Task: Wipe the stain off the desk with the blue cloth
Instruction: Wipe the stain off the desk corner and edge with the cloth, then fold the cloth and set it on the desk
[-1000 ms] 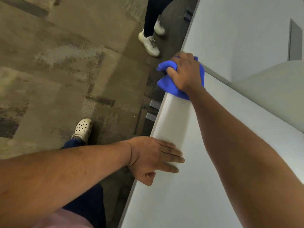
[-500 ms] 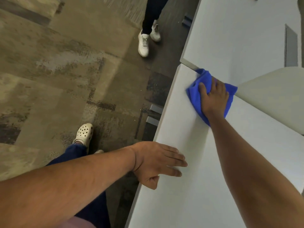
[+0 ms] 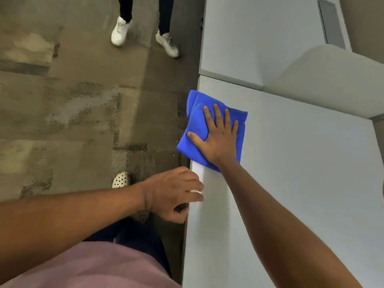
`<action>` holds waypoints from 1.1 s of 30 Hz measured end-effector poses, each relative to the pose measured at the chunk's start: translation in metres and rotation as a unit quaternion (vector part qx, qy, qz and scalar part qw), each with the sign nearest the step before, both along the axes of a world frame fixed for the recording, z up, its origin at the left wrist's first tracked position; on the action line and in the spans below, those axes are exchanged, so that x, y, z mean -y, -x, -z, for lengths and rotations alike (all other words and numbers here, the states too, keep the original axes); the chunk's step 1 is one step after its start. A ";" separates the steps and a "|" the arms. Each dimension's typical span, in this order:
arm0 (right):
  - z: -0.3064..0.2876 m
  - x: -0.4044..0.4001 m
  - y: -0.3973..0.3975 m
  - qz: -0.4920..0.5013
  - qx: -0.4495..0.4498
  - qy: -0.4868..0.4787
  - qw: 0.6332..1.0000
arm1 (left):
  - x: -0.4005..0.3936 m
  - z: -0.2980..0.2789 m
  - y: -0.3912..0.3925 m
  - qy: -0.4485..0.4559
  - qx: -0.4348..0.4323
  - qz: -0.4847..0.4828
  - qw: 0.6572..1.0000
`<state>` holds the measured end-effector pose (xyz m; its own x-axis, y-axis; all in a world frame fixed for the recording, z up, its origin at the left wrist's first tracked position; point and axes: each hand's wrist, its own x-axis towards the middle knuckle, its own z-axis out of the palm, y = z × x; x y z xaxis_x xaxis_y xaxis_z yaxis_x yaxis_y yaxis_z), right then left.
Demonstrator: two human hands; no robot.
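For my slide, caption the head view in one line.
Right hand presses a folded blue cloth flat at the white desk's edge while the left hand steadies that edge.

No text, label, brand, number or sign can be read anywhere in view: the blue cloth (image 3: pixel 199 129), the white surface (image 3: pixel 291 183), the carpeted floor (image 3: pixel 72 100) and the shoes all show no legible marking.

cloth (image 3: pixel 197 129) blue | desk (image 3: pixel 301 183) pale grey | carpet (image 3: pixel 72 100) mottled brown | sneakers (image 3: pixel 119 31) white
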<state>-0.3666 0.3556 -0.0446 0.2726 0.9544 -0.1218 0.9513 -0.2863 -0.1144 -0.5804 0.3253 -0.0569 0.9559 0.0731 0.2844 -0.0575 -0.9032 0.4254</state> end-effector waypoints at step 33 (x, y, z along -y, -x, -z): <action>-0.115 0.125 -0.010 0.389 -0.448 -0.290 0.751 | -0.195 -0.157 -0.136 0.541 -0.053 -0.157 0.825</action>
<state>-0.3569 0.2302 0.0705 0.8312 0.5128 -0.2149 -0.0113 -0.3708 -0.9286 -0.4441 0.5198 0.1005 0.8573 0.4772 -0.1931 0.1955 0.0453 0.9797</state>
